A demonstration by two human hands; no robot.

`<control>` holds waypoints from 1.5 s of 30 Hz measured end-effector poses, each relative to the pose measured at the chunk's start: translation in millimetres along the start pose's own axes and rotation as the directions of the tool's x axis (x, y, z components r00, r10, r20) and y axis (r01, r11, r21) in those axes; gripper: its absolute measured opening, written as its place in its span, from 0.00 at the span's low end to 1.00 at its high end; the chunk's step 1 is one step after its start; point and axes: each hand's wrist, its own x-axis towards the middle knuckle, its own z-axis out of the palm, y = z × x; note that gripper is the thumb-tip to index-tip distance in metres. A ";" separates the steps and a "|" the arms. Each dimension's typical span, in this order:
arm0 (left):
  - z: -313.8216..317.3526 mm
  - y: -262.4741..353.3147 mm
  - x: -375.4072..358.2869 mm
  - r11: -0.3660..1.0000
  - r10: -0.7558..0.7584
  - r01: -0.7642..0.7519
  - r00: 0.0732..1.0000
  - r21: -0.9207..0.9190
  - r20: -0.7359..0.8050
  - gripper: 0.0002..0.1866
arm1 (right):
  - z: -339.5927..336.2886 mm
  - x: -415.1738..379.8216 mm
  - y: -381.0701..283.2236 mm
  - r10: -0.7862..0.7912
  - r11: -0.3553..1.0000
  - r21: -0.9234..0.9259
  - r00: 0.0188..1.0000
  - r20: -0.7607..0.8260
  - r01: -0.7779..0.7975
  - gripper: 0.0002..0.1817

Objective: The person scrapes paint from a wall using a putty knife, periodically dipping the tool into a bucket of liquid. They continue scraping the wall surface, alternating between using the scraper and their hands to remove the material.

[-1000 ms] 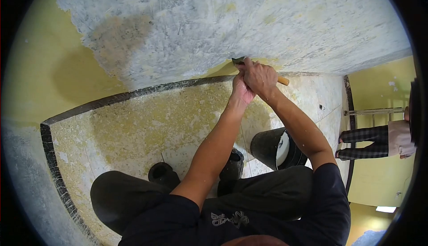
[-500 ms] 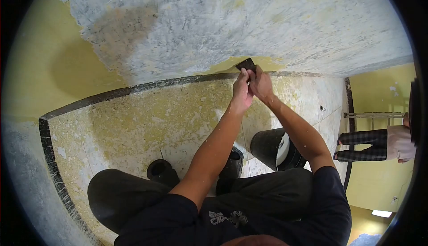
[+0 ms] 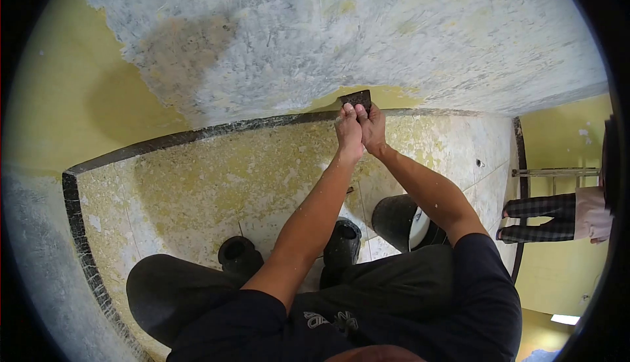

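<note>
A dark flat scraper blade point(image 3: 357, 98) presses against the last yellow patch point(image 3: 387, 96) at the foot of the scraped grey-white wall point(image 3: 341, 34). My left hand point(image 3: 348, 132) and my right hand point(image 3: 373, 127) are side by side, both closed around the scraper's handle, which they hide. The blade sticks up just above my fingertips, right where the wall meets the dark skirting strip point(image 3: 197, 135).
A black bucket point(image 3: 397, 221) stands on the paint-flecked tiled floor point(image 3: 216, 185) by my right knee. My black boots point(image 3: 341, 244) rest below my arms. Yellow paint point(image 3: 72, 99) remains on the left wall. Another person in checked trousers point(image 3: 545, 214) sits at the right.
One second ago the scraper lay sideways with its wooden handle showing right of my hands. The blade has since turned upright, and both hands slid slightly left along the wall's base.
</note>
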 end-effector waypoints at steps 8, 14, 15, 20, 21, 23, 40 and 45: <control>15.2 13.2 -14.0 0.994 0.004 -0.006 1.000 -0.108 -0.016 0.10 | 0.1 4.9 -12.4 -0.061 0.991 -0.119 0.998 -0.006 0.060 0.12; -1.4 -21.4 6.9 0.996 -0.087 0.087 0.996 0.003 0.003 0.09 | -13.8 -0.5 5.7 -0.125 0.986 -0.113 0.992 -0.036 0.120 0.21; 5.1 -19.5 4.2 0.999 0.011 -0.010 1.000 -0.036 0.020 0.10 | -13.5 -2.2 1.2 -0.055 0.971 -0.239 0.994 -0.092 0.031 0.20; 6.2 -10.7 -9.2 0.986 -0.121 0.125 0.992 -0.110 0.046 0.14 | -30.4 0.0 -10.1 0.243 0.886 -0.428 0.964 0.104 -0.178 0.37; 5.9 -15.2 -6.1 0.986 -0.101 0.106 0.994 -0.127 0.044 0.13 | -19.9 -3.6 -22.4 0.147 0.942 -0.309 0.989 0.035 -0.129 0.24; 11.3 -12.6 -9.1 0.974 -0.089 0.096 0.995 -0.207 0.042 0.11 | -12.5 -4.3 -19.2 -0.009 0.977 -0.212 0.995 -0.095 -0.011 0.13; 21.4 2.4 -14.4 0.940 -0.180 0.183 0.983 -0.286 0.039 0.09 | -24.0 9.2 -25.9 -0.124 0.827 -0.556 0.992 -0.036 0.083 0.13; 10.6 -11.3 6.8 0.925 0.006 0.056 0.987 -0.375 0.161 0.09 | -12.0 12.0 -42.8 -0.236 0.818 -0.534 0.971 0.026 0.213 0.12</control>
